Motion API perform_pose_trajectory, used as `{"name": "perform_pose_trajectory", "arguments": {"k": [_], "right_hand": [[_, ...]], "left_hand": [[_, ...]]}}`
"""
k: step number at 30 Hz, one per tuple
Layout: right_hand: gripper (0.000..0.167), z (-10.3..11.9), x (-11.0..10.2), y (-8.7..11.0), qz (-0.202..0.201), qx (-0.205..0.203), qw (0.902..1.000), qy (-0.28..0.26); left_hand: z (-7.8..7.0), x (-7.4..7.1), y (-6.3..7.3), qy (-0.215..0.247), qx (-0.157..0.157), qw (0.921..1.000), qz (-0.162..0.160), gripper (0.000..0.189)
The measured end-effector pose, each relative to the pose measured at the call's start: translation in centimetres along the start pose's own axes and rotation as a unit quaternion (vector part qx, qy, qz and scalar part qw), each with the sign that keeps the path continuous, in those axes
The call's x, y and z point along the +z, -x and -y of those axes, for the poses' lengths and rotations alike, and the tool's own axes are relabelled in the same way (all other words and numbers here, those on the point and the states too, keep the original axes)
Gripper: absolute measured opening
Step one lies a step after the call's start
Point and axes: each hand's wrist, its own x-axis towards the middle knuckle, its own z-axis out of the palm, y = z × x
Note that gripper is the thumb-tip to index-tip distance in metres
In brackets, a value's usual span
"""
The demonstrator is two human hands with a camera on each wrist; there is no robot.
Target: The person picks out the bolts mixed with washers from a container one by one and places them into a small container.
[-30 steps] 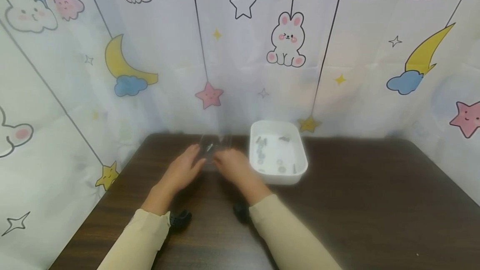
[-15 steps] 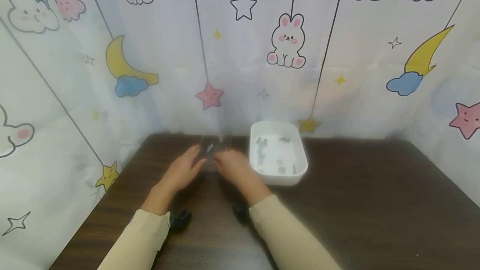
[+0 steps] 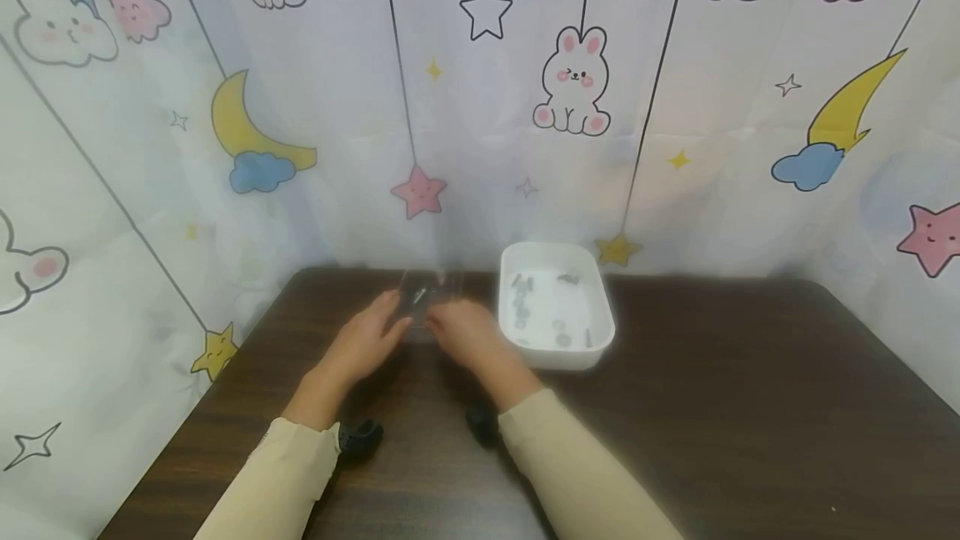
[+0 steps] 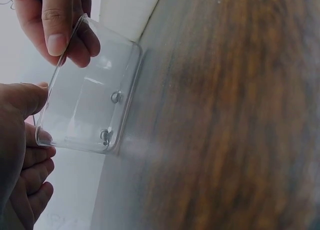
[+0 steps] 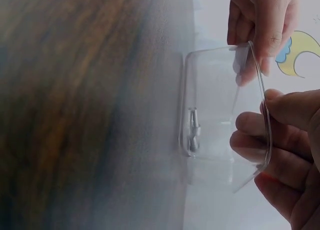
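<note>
A clear plastic box (image 3: 452, 280) stands at the back left of the dark table, its top uncovered. My left hand (image 3: 367, 336) holds its left side, the thumb on the rim in the left wrist view. Opposite, my right hand (image 3: 467, 332) pinches the rim between thumb and fingers, and the fingertips show through the transparent wall (image 5: 215, 65). Inside the box lie a few small metal pieces: a shiny ring-like piece (image 4: 116, 97) and another small piece (image 4: 105, 136) near the bottom. In the right wrist view they line up as a silvery cluster (image 5: 193, 132).
Just right of the box stands a white plastic bin (image 3: 558, 359) holding several small metal pieces and pale rings (image 3: 563, 340). Behind the table (image 3: 712, 407) hangs a white curtain (image 3: 465, 123) printed with stars, moons and rabbits. Black wrist mounts (image 3: 362, 440) sit under the sleeves.
</note>
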Motion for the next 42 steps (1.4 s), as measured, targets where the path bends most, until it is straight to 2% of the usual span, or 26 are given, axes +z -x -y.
{"name": "perform_pose_trajectory", "arguments": {"k": [16,28,37,42], "right_hand": [[0.011,-0.1,0.1,0.1,-0.012,-0.002,0.9999,-0.012],[0.013,-0.3,-0.3,0.1,0.0,0.001,0.9996,-0.029],[0.014,-1.0,-2.4,1.0,-0.018,-0.003,0.9992,-0.037],[0.018,-2.4,-3.9,2.1,-0.037,0.007,0.9988,-0.031]], "left_hand": [[0.1,0.0,0.0,0.003,-0.01,0.9999,0.005,0.057],[-0.1,-0.1,0.0,0.008,-0.024,0.9997,0.006,0.059],[-0.5,-0.2,0.1,0.002,-0.027,0.9996,0.009,0.06],[-0.8,-0.3,-0.1,-0.006,-0.019,0.9998,0.001,0.063]]}}
